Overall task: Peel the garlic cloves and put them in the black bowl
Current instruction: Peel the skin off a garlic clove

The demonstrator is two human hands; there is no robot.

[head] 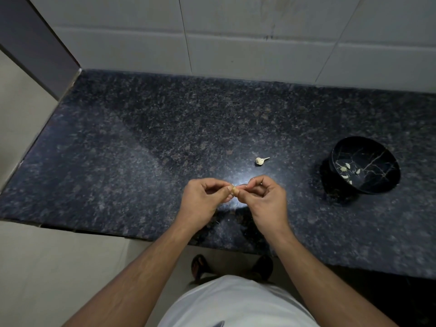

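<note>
Both hands meet over the front middle of the dark granite counter [141,142]. My left hand [203,201] pinches a small pale garlic clove [235,191] between thumb and fingers. My right hand [264,197] pinches the clove's other side at its fingertips. A remnant of a garlic bulb with a stem [260,160] lies on the counter just beyond my hands. The black bowl [387,161], veined with thin gold lines, stands tilted at the right and holds several pale cloves [346,169].
A white tiled wall [236,38] runs behind the counter. A dark panel [35,43] closes the left end. The counter's front edge runs just below my wrists, with pale floor and my sandalled feet [200,265] under it.
</note>
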